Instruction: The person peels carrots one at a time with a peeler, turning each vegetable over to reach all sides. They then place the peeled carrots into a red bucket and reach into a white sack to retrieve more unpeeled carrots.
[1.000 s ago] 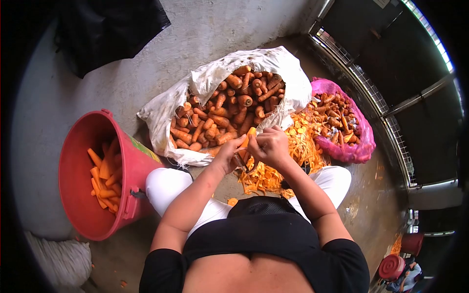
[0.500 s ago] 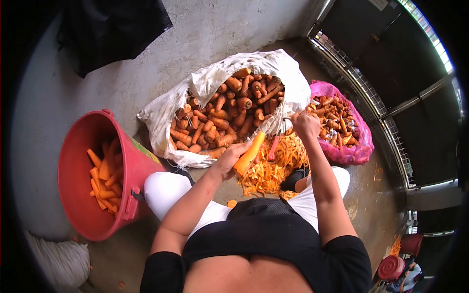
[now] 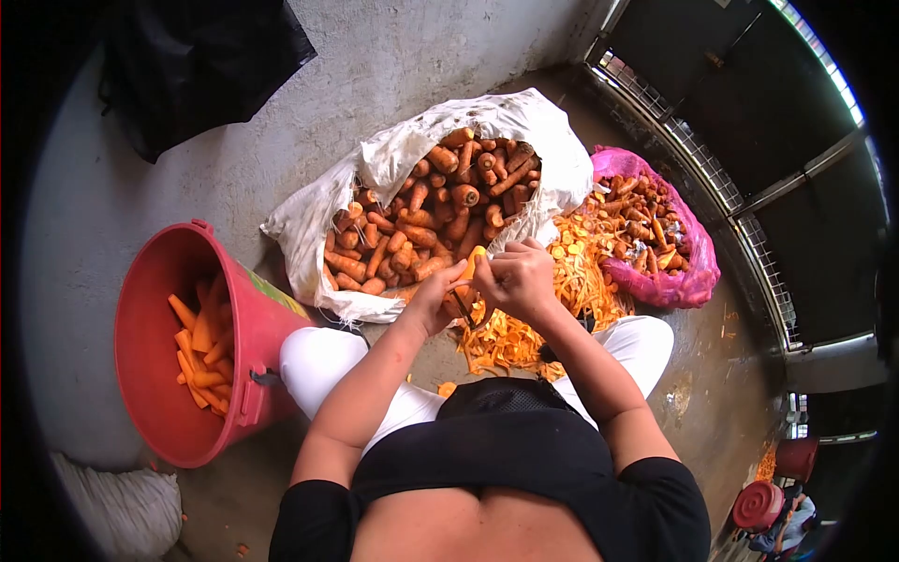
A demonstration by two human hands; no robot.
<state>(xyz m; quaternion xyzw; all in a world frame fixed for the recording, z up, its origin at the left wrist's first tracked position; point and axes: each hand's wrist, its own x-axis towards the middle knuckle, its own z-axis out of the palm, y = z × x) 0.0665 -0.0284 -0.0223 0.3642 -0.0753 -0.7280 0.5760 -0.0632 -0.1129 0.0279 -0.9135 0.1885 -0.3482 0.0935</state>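
My left hand (image 3: 434, 300) is closed around a peeled orange carrot (image 3: 476, 258), whose end shows between my two hands. Right beside it, my right hand (image 3: 521, 281) is wrapped round a peeler (image 3: 465, 311); its thin dark metal part points down toward my left fingers, and the handle is mostly hidden. Beneath both hands lies a heap of orange carrot peelings (image 3: 506, 347). Just beyond them, an opened white sack (image 3: 552, 140) is full of unpeeled carrots (image 3: 426, 220).
At left a red bucket (image 3: 140, 403) holds peeled carrots (image 3: 206, 351). A pink mesh sack (image 3: 698, 248) with carrot pieces stands at right. A white sack (image 3: 126, 506) lies lower left. Far right, a person (image 3: 796, 525) is near a red container (image 3: 757, 506).
My right hand has come down and left, bringing the peeler from beyond the carrot in against my left hand. The carrot is now tilted and mostly covered by my hands.
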